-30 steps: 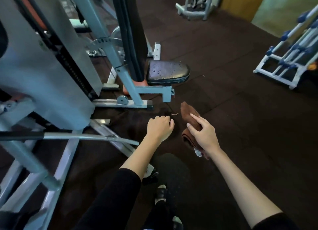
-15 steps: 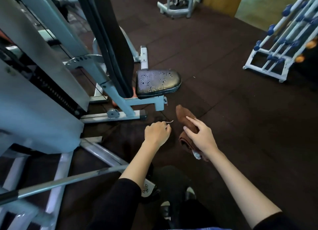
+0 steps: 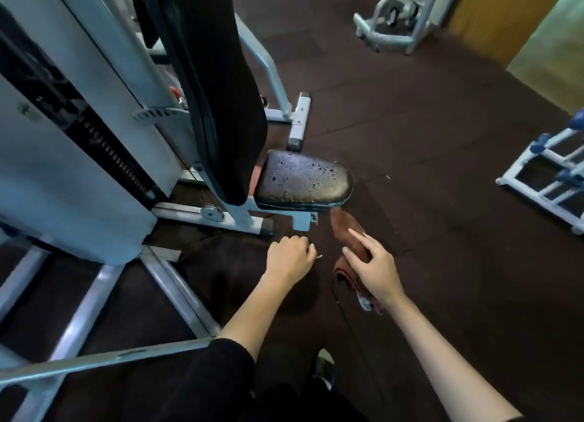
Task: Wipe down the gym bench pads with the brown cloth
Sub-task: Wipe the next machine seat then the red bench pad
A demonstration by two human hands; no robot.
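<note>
Directly under right hand (image 3: 377, 271) fingers (image 3: 356, 254): brown cloth (image 3: 343, 225).

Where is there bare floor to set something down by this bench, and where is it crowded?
Bare floor: right of the seat pad, up to the white rack; beyond it, before the far machine. Crowded: left, among the frame bars.

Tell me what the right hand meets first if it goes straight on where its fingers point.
Probably the front edge of the seat pad: the right hand holds the brown cloth, whose tip leads toward it. Depth is unclear; it might pass underneath.
</note>
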